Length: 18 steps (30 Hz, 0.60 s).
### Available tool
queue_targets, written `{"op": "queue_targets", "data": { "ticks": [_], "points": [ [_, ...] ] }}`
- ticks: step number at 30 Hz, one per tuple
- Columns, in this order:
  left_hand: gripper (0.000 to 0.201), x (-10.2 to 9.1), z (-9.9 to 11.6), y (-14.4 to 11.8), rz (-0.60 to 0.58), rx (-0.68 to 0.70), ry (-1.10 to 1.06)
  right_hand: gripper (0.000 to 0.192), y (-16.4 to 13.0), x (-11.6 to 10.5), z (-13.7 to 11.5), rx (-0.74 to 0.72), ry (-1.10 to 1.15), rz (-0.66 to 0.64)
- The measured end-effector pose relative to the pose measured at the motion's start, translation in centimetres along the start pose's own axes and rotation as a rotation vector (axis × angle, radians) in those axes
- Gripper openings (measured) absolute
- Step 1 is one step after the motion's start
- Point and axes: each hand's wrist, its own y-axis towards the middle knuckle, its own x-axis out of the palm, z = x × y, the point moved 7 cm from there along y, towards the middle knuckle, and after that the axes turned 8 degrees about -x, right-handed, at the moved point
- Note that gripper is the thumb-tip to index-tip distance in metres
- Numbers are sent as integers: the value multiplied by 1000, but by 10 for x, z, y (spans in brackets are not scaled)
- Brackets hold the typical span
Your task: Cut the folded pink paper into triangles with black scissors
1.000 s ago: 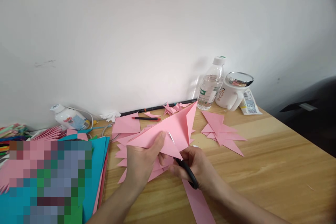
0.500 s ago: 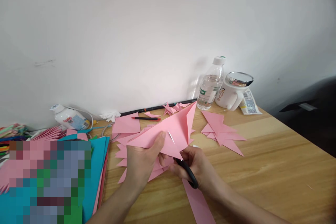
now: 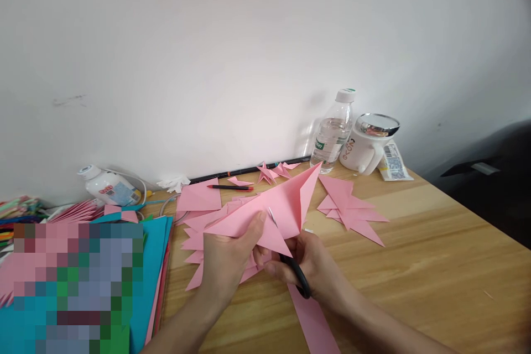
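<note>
At lower centre of the head view, left hand point(image 3: 226, 265) is pinching one folded pink paper point(image 3: 282, 204), fingers closed on its near edge. Right hand point(image 3: 319, 265) is gripping one pair of black-handled scissors point(image 3: 295, 274), blade poking into the paper. One water bottle point(image 3: 331, 135) and one white mug point(image 3: 365, 146) are standing upper right; one red pencil point(image 3: 230, 187) is lying behind on the wooden table point(image 3: 435, 254).

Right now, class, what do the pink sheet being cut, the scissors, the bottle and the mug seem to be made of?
Pink sheet: thin matte paper; it holds sharp creases.
Scissors: shiny metal blade, black handles, probably plastic.
Bottle: clear plastic, likely; see-through, with a white cap.
Mug: glossy white, probably ceramic, with a mirror-like metal lid.
</note>
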Motion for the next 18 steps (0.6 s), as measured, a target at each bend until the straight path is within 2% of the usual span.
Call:
{"op": "queue_targets", "data": {
  "ticks": [5,10,18],
  "points": [
    [38,1,0,-1,11,-25,-32,29,1,0,0,-22,45,4],
    [42,1,2,-2,5,-17,-25,33,0,-5,3,33,3,62],
    [40,1,2,1,-3,-25,-38,29,0,-2,3,21,19,12]
  ]
}}
